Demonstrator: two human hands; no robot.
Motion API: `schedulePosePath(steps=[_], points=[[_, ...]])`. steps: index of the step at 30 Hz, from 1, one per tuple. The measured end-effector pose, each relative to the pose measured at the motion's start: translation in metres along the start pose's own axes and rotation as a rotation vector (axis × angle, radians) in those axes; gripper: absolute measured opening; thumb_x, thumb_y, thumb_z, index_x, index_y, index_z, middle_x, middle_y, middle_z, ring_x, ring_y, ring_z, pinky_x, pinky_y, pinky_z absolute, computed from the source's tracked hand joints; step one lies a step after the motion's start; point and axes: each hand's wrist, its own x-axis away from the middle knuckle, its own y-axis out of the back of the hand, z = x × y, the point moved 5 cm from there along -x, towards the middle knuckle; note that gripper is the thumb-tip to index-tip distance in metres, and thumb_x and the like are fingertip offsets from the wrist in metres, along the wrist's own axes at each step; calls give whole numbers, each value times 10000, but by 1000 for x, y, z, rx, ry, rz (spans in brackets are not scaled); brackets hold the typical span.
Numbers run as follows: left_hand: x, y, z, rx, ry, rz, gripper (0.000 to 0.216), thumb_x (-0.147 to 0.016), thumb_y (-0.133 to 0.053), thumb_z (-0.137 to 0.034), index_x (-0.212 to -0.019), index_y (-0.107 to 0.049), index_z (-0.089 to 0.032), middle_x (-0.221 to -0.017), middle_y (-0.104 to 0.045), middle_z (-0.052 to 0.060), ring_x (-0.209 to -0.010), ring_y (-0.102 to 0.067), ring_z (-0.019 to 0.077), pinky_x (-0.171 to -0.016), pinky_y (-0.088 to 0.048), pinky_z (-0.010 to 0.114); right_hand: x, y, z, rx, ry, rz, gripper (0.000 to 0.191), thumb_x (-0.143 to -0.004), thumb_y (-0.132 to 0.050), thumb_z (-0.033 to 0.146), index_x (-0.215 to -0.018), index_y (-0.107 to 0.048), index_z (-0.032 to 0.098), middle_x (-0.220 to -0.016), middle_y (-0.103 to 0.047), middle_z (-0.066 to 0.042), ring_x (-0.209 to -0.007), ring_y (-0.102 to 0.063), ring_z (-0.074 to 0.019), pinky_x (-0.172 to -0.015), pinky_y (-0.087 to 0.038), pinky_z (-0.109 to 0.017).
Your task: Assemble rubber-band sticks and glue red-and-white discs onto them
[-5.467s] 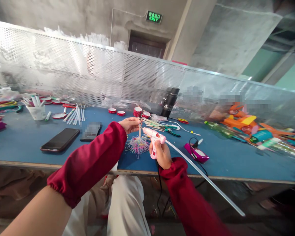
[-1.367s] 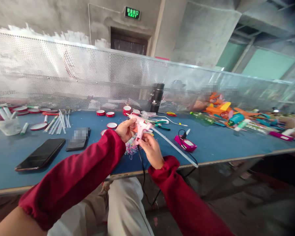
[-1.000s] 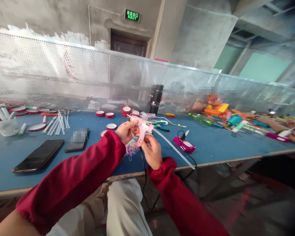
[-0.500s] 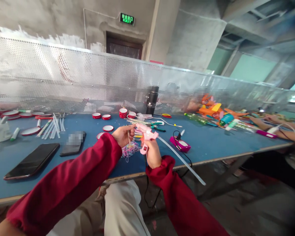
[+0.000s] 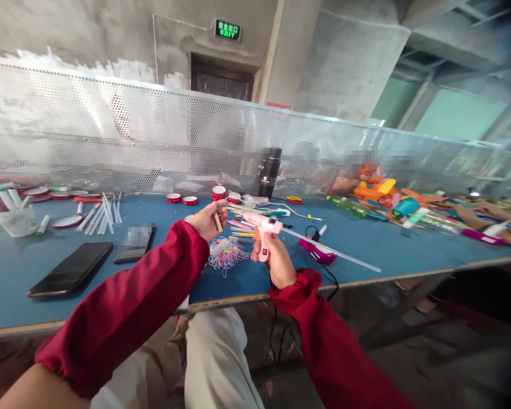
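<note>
Nearest, the right hand [image 5: 279, 262] wraps its fingers round the handle of a pink glue gun [image 5: 265, 226], held above the table [image 5: 392, 244] with its tip toward the left hand. The gun looks light and stiff — plastic, I'd judge — and the handle is the place to hold it; the tip may be hot, so fingers belong well behind. A long clear glue stick [image 5: 336, 251] pokes out the back and probably makes it a little tail-heavy. The left hand [image 5: 208, 221] pinches a small pale stick [image 5: 218, 221], apart from the tip. That piece (wood, by the look of it) should be very light, stiff, perhaps easily snapped, and best pinched near one end. Between the hands, on the table, lies a pile of rubber bands [image 5: 227, 254], likely soft and quick to tangle. Farther off, a black bottle [image 5: 269, 172] stands before a perforated screen [image 5: 153, 130].
</note>
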Motion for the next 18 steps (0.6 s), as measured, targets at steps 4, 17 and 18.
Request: schedulePosePath(steps=[4, 17, 18], points=[[2, -1, -5, 46, -46, 65, 225, -973, -472, -280, -1147, -604, -221, -655, -518, -26, -539, -524, 79, -598, -496, 233, 3, -3, -5, 35, -40, 64, 432, -844, -598, 562, -1024, -640, 171, -657, -581, 6, -551, -509, -128, -562, -439, -273], [-8, 13, -7, 27, -46, -50, 233, -979, -385, -235, -875, -576, -151, -541, -347, -53, -418, -362, 71, -481, -426, 215, 13, -19, 3, -213, -145, 196, 330, -828, -677, 447, -1022, -703, 181, -688, -545, -9, -656, -481, -153, -712, -449, -340], [-8, 14, -8, 25, -63, -68, 236, -981, -388, -245, -846, -562, -157, -535, -340, -56, -414, -357, 71, -476, -421, 214, 13, -20, 4, -220, -160, 208, 313, -824, -684, 441, -1009, -705, 190, -696, -556, -16, -661, -487, -161, -704, -446, -348]])
